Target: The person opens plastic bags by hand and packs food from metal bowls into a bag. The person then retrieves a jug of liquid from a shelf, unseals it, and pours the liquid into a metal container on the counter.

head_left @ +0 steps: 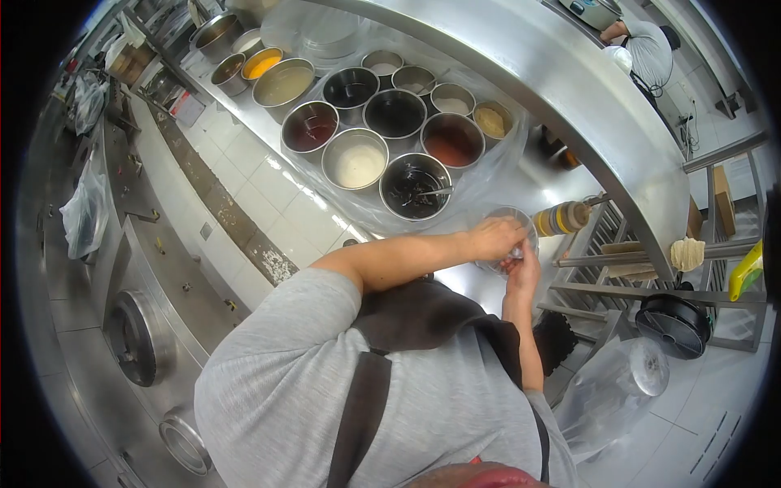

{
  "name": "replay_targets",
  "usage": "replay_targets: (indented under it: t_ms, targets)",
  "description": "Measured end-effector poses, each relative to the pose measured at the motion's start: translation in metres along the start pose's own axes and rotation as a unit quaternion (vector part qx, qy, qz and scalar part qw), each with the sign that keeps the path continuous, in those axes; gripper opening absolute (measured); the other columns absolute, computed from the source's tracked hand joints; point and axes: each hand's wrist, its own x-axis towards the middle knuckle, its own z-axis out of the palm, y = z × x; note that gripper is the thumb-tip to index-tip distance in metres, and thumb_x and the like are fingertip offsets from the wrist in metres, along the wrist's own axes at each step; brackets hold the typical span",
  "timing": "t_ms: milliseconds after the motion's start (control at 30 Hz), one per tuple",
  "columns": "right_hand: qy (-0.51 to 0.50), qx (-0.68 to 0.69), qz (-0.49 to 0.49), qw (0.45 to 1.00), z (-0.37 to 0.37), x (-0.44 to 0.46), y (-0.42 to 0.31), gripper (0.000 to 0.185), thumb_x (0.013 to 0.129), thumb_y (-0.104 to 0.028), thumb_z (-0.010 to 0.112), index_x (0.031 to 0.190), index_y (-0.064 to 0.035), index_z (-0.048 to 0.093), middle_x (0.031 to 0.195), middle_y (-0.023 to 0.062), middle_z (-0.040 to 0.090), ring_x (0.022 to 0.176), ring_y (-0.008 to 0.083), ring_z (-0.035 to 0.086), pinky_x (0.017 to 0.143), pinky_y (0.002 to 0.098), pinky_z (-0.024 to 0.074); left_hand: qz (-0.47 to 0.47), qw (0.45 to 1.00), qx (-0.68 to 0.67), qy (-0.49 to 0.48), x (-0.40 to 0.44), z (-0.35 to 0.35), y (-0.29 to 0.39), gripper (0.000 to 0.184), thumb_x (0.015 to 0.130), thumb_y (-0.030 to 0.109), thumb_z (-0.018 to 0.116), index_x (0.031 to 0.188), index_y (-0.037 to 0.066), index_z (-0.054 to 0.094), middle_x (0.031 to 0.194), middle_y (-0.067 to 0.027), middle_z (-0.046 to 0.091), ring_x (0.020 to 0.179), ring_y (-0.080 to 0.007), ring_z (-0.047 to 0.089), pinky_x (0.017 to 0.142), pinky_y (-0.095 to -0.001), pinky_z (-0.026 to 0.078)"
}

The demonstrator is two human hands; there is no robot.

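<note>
My left hand [495,237] reaches across from the left, with its fingers closed together over a clear round plastic container [530,230]. Against it, my right hand [523,274] is closed too, and the fingertips of both meet. Something small and pale pinkish shows between them, too small to name. Beside the hands lies a banded yellow, grey and brown cylinder [561,218]. A steel pot of dark liquid [415,187] with a spoon in it stands to the left of the hands.
Several steel pots stand on plastic film, among them one with white contents [356,163] and one with red-brown sauce [452,142]. A steel shelf [521,61] curves overhead. To the right are a slatted rack [610,252] and a black round pan [674,325]. Another person [647,53] works at upper right.
</note>
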Motion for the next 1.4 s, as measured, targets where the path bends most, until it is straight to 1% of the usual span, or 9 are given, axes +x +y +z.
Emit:
replay_targets:
  t_ms: [433,600,733,833,1000,1100,1267,1367,1400]
  targets:
    - [0.005,-0.161,-0.175,0.971,0.021,-0.031,-0.018,0.030,0.099,-0.020,0.055,0.117,0.0036,0.059,0.090,0.0111,0.066,0.076,0.0166,0.065,0.066,0.0285,0.0523,-0.037,0.998,-0.042,-0.007,0.003,-0.016,0.008,0.019,0.076,0.021,0.060,0.077,0.004,0.067,0.076,-0.0190,0.066,0.078,-0.0373,0.065,0.071,-0.0480,0.051]
    - [-0.031,-0.331,-0.215,0.918,-0.009,-0.013,0.000,0.030,0.096,-0.016,0.059,0.116,0.0056,0.059,0.080,0.0101,0.067,0.071,0.0151,0.065,0.064,0.0280,0.0521,-0.195,0.961,-0.192,-0.026,0.024,-0.035,0.004,0.019,0.075,0.019,0.057,0.075,0.004,0.069,0.079,-0.0206,0.067,0.080,-0.0411,0.064,0.074,-0.0480,0.051]
    - [-0.010,-0.320,-0.224,0.921,-0.011,-0.011,0.001,0.030,0.094,-0.014,0.062,0.117,0.0054,0.060,0.082,0.0097,0.068,0.070,0.0141,0.065,0.061,0.0262,0.0511,-0.153,0.981,-0.118,-0.021,0.031,-0.036,0.007,0.020,0.076,0.020,0.057,0.076,0.003,0.069,0.076,-0.0212,0.066,0.076,-0.0415,0.064,0.075,-0.0481,0.051]
    - [0.018,-0.293,-0.220,0.930,-0.007,-0.023,-0.019,0.030,0.094,-0.014,0.062,0.117,0.0045,0.061,0.082,0.0094,0.068,0.069,0.0132,0.065,0.060,0.0249,0.0506,-0.161,0.983,-0.090,-0.010,0.023,-0.033,0.010,0.021,0.079,0.019,0.057,0.088,0.002,0.066,0.086,-0.0212,0.067,0.083,-0.0402,0.063,0.076,-0.0474,0.050]
    - [0.109,-0.263,-0.291,0.913,-0.027,-0.012,-0.082,0.033,0.094,-0.018,0.063,0.120,0.0027,0.062,0.081,0.0084,0.068,0.068,0.0114,0.064,0.059,0.0234,0.0494,-0.015,0.987,-0.071,0.140,-0.025,-0.048,0.033,0.039,0.083,0.013,0.064,0.119,0.001,0.055,0.119,-0.0194,0.058,0.105,-0.0390,0.058,0.089,-0.0447,0.048]
    - [0.148,-0.264,-0.327,0.895,-0.029,-0.002,-0.131,0.034,0.094,-0.019,0.064,0.119,0.0030,0.062,0.090,0.0112,0.069,0.070,0.0108,0.063,0.059,0.0234,0.0488,-0.024,0.988,-0.123,0.089,-0.059,-0.062,0.023,0.037,0.085,0.011,0.064,0.120,0.004,0.058,0.117,-0.0164,0.061,0.102,-0.0310,0.062,0.085,-0.0387,0.051]
    - [0.217,-0.404,-0.280,0.843,-0.034,0.049,-0.179,0.034,0.091,-0.030,0.064,0.111,-0.0038,0.068,0.083,0.0118,0.072,0.076,0.0191,0.069,0.063,0.0313,0.0512,-0.203,0.957,-0.206,-0.017,-0.085,-0.079,0.009,0.023,0.087,0.012,0.064,0.108,0.003,0.066,0.099,-0.0112,0.070,0.080,-0.0215,0.067,0.072,-0.0324,0.054]
    - [0.200,-0.545,-0.340,0.740,-0.049,0.111,-0.183,0.027,0.091,-0.026,0.065,0.102,-0.0024,0.068,0.071,0.0076,0.065,0.057,0.0128,0.059,0.055,0.0266,0.0456,-0.213,0.955,-0.204,-0.005,-0.081,-0.084,0.011,0.020,0.087,0.012,0.063,0.105,0.002,0.068,0.094,-0.0108,0.071,0.074,-0.0205,0.067,0.070,-0.0317,0.053]
    - [0.188,-0.574,-0.452,0.656,-0.061,0.136,-0.177,0.027,0.090,-0.027,0.065,0.100,-0.0017,0.068,0.071,0.0079,0.065,0.056,0.0145,0.060,0.055,0.0265,0.0460,-0.198,0.959,-0.204,-0.008,-0.077,-0.086,0.012,0.020,0.087,0.011,0.063,0.105,0.002,0.068,0.094,-0.0111,0.071,0.075,-0.0204,0.067,0.070,-0.0315,0.053]
